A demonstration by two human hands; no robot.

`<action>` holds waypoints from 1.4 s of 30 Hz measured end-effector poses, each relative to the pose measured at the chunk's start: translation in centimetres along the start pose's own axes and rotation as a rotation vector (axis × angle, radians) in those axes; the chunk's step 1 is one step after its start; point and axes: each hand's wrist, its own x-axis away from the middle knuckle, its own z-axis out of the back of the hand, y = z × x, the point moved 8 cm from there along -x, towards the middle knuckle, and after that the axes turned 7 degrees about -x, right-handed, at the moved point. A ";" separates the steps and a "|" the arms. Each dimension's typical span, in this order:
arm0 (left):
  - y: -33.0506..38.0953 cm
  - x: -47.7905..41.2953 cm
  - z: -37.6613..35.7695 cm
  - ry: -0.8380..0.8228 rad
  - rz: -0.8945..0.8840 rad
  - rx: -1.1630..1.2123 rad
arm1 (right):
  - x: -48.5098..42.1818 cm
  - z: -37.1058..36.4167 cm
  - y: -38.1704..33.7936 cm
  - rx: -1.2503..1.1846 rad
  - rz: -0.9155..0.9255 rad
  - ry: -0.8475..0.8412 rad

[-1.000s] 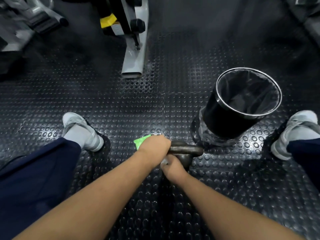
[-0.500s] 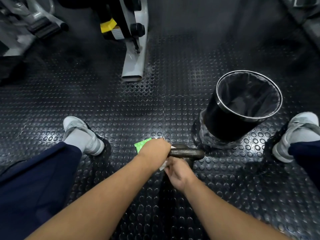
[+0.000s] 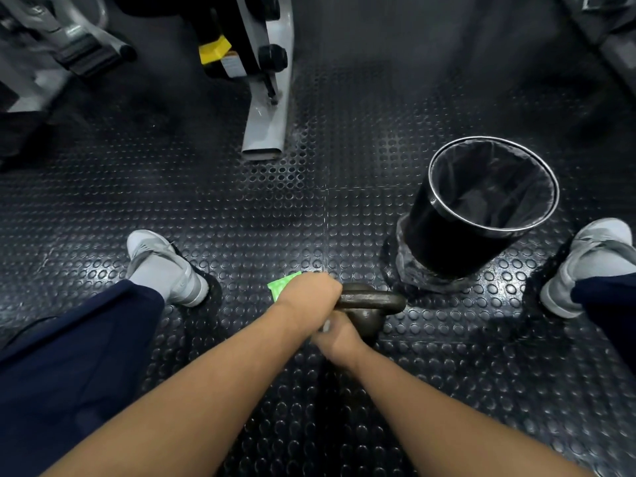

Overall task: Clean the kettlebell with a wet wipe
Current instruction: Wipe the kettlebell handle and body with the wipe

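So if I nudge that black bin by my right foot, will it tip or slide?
The bin probably slides or tips easily: it looks empty apart from a thin liner, so likely light. It is tall for its base, which favours tipping if pushed near the rim. The studded rubber floor may grip the base rather than let it slide.

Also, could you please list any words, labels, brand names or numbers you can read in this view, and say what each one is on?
No text can be read anywhere in this view.
Label under the yellow tab on the machine frame: too small and blurred to read.
Green packet behind the left hand: no legible print.
Kettlebell, bin, shoes: no visible markings.
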 end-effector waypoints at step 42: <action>0.4 -0.3 0.2 0.025 -0.018 -0.060 | 1.7 0.9 -1.5 -0.121 0.011 -0.004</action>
